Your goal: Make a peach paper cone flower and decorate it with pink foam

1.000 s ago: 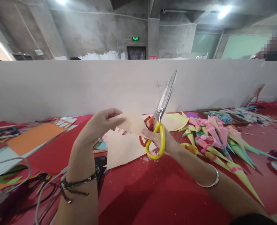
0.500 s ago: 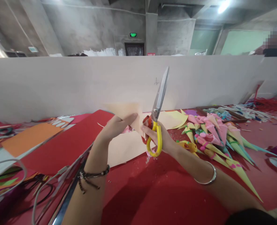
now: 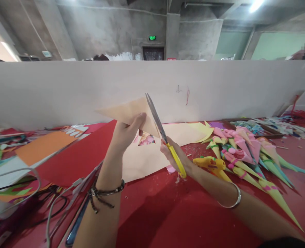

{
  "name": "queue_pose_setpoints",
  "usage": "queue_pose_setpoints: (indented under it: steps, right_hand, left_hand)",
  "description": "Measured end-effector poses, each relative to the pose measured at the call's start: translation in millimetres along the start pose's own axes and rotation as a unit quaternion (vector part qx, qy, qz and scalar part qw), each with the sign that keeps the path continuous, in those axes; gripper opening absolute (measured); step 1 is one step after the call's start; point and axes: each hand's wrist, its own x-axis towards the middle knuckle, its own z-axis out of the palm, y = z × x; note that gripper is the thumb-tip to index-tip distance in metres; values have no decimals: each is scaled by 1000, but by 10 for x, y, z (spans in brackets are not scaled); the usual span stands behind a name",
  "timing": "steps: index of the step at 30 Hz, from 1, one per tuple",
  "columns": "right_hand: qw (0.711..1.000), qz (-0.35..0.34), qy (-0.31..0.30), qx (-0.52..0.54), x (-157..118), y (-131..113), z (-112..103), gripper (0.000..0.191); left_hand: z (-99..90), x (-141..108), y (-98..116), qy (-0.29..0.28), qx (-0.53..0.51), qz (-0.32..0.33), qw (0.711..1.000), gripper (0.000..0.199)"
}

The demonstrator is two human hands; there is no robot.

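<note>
A pale peach triangular sheet (image 3: 126,109) is pinched in my left hand (image 3: 131,134), thumb on top, held up in front of the white partition. My right hand (image 3: 175,154) grips a pair of scissors (image 3: 156,119) by the yellow handle. The blades point up and left beside the sheet's right edge, their tips slightly parted; I cannot tell whether they touch it. Below both hands a larger peach sheet (image 3: 142,162) lies on the red tabletop (image 3: 178,213). A small patterned pink piece (image 3: 146,139) shows behind my left hand.
A yellow glue gun (image 3: 211,163) lies beside my right forearm, with a pile of pink, yellow and green cones (image 3: 241,148) behind it. To the left are red sheets (image 3: 75,163), an orange sheet (image 3: 45,146) and a white cable (image 3: 50,210). A white partition (image 3: 90,82) spans the back.
The scissors have swung from pointing up and right to pointing up and left, beside the peach sheet. My left hand has turned the sheet so its triangular shape shows. The view has shifted slightly.
</note>
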Motion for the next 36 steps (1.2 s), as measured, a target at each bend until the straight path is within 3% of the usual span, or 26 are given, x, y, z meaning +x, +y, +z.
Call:
queue_pose_setpoints:
  steps: [5, 10, 36]
  right_hand:
    - [1000, 0, 22, -9, 22, -20, -21, 24]
    - [998, 3, -2, -59, 18, -76, -55, 28]
    - [1000, -2, -5, -30, 20, -97, -93, 43]
  left_hand:
    - [35, 16, -89, 24, -62, 38, 997, 35]
    - [55, 2, -27, 1, -38, 57, 998, 36]
    - [102, -13, -15, -23, 7, 42, 999, 34]
